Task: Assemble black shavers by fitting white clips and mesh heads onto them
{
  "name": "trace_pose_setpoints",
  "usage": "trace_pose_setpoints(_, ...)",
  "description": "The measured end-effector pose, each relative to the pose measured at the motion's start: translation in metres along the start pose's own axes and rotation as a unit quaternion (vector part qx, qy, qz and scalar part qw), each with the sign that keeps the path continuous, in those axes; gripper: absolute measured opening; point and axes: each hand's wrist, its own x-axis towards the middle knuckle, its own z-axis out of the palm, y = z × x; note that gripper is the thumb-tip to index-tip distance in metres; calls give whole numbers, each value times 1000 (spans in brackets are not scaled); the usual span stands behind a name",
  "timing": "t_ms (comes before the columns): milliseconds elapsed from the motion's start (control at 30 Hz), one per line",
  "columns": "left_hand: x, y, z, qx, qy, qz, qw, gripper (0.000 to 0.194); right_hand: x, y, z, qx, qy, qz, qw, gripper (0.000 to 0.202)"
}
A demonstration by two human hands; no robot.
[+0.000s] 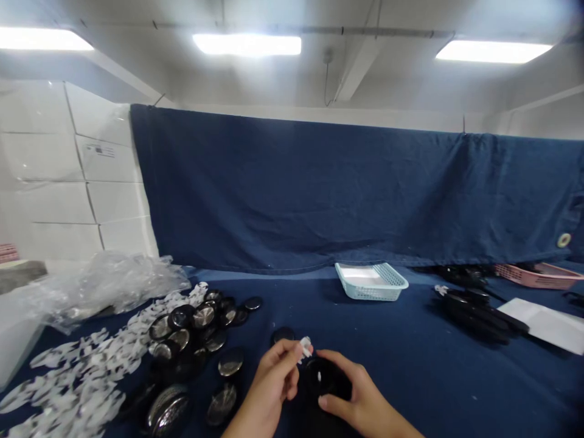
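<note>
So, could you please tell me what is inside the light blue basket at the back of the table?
The light blue basket shows something flat and white inside; its near wall covers the lower part, so anything beneath stays unseen.

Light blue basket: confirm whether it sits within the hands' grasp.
No. The light blue basket stands apart on the blue cloth, well beyond the left hand and right hand.

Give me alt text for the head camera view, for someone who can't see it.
Over a blue cloth table, the left hand pinches a small white tab while the right hand holds a black disc. More discs and white scraps lie left.
</note>
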Motion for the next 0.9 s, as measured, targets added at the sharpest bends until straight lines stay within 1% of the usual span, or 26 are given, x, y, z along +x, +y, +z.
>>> trace_pose_setpoints(67, 4, -3, -2, -26, -4, -20, 999, 44, 4, -3, -1, 84, 26, 26, 996, 61)
trace_pose_setpoints(133, 8, -6, -4, -45, -1, -35, 998, 51, 7, -12, -3, 186, 62, 63, 978, 56)
trace_pose_setpoints(200, 11, -8, -6, -59, 4, -48, 997, 55, 6, -22, -5, 297, 89, 107, 945, 53)
trace_pose_setpoints(267, 10, -9, -6, -70, 8, -57, 996, 53, 3, -28, -7, 404, 104, 139, 898, 49)
trace_pose_setpoints(333, 9, -10, -5, -78, 9, -64, 995, 51, 0, -26, -9, 495, 93, 138, 853, 45)
trace_pose_setpoints(367, 8, -11, -5, -81, 9, -68, 994, 51, -1, -22, -9, 527, 81, 135, 835, 43)
trace_pose_setpoints(433, 7, -11, -4, -85, 9, -75, 994, 53, -2, -13, -9, 564, 45, 142, 812, 38)
trace_pose_setpoints(467, 7, -12, -3, -86, 9, -78, 993, 53, -2, -8, -8, 571, 31, 153, 806, 36)
trace_pose_setpoints(533, 7, -12, -2, -88, 6, -82, 993, 53, -1, -3, -6, 577, 34, 163, 800, 35)
trace_pose_setpoints(633, 5, -10, -1, -91, 2, -81, 993, 50, -1, -4, -2, 571, 79, 148, 803, 39)
trace_pose_setpoints(733, 2, -9, 0, -92, -1, -83, 992, 48, -4, -11, 2, 559, 130, 125, 809, 37)
trace_pose_setpoints(833, 0, -9, 1, -91, -1, -85, 992, 48, -6, -16, 4, 550, 159, 122, 811, 38)
trace_pose_setpoints(900, -2, -9, 2, -88, -4, -83, 993, 49, -5, -17, 4, 538, 172, 135, 814, 38)
